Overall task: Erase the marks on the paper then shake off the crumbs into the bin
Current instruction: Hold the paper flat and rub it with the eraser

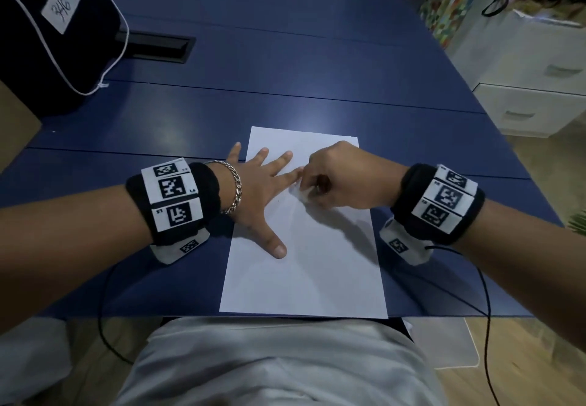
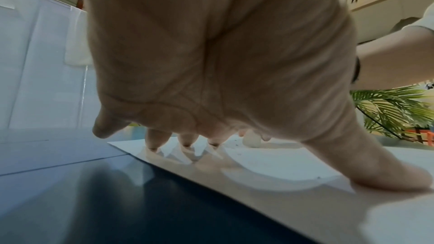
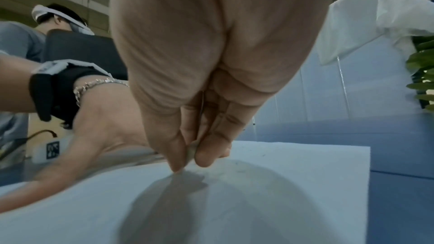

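Observation:
A white sheet of paper [image 1: 304,263] lies on the blue table in front of me. My left hand [image 1: 263,190] is spread flat, fingers and thumb pressing the sheet's left part down; in the left wrist view the fingertips [image 2: 185,142] touch the paper [image 2: 281,162]. My right hand [image 1: 329,180] pinches a small white eraser [image 1: 301,191] and holds it against the paper next to the left index finger. In the right wrist view the eraser [image 3: 191,152] sits between thumb and finger on the paper [image 3: 281,201]. Small dark crumbs dot the sheet. No bin is in view.
A dark bag [image 1: 47,34] with a white label stands at the table's far left, beside a black cable slot [image 1: 155,46]. White drawers [image 1: 532,88] stand to the right of the table. Black cables hang from both wristbands.

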Demonstrator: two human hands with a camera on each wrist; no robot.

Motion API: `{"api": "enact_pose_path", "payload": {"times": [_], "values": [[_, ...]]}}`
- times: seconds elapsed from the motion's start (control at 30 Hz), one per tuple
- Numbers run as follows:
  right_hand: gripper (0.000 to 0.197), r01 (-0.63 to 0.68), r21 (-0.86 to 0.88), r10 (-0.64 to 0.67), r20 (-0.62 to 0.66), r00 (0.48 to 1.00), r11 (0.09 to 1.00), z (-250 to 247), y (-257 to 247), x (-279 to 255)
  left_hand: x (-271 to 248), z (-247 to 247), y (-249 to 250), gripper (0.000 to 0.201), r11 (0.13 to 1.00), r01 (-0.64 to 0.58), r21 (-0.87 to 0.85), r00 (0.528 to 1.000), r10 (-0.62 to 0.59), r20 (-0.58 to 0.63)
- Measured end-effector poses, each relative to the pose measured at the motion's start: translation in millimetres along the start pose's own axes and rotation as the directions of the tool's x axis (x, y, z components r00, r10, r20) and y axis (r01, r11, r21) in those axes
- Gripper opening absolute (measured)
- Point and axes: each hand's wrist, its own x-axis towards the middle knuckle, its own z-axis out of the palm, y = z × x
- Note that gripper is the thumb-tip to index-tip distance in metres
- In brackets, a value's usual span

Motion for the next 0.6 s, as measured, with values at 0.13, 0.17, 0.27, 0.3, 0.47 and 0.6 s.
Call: {"api": "enact_pose_path", "payload": {"times": [0.13,0.17,0.27,0.3,0.47,0.6], "values": [[0.012,0.049,0.038,-0.051,0.041,0.998,0.998,5,-6,-5,0,-1,1,0.158,1.000,0.006,0.009,1.000,-0.006,0.007],[0.011,0.075,0.056,-0.080,0.098,0.992,0.996,7,-11,-9,0,0,1,0.157,1.000,0.004,0.014,1.000,-0.004,0.007],[0.015,0.117,0.067,-0.128,0.196,0.972,0.991,7,-16,-11,0,0,1,0.158,1.000,0.004,0.017,1.000,-0.004,0.006],[0.014,0.115,0.051,-0.121,0.162,0.979,0.992,5,-10,-6,0,0,2,0.158,1.000,0.006,0.020,1.000,-0.006,0.007],[0.009,0.060,0.066,-0.063,0.040,0.997,0.996,4,1,-2,-1,0,3,0.158,1.000,0.013,0.025,1.000,-0.013,0.007],[0.019,0.144,0.067,-0.155,0.227,0.961,0.987,13,-18,-16,-1,-1,4,0.158,0.999,0.011,0.032,1.000,-0.012,0.026]]}}
